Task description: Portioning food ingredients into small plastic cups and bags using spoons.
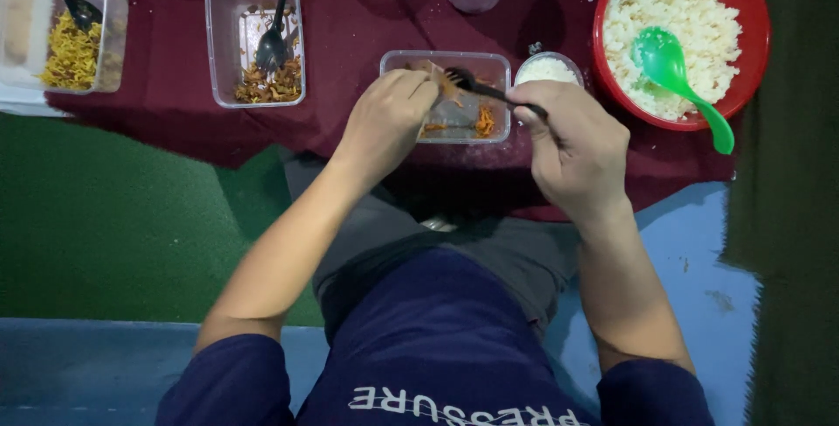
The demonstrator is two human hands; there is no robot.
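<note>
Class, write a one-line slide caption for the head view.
Right hand holds a black fork over a clear container; left hand beside it.

floor: green mat (114, 216) | blue edge (699, 242) | table: maroon cloth (350, 33)

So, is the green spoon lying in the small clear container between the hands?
No, the green spoon rests in the red bowl of white rice.
</note>
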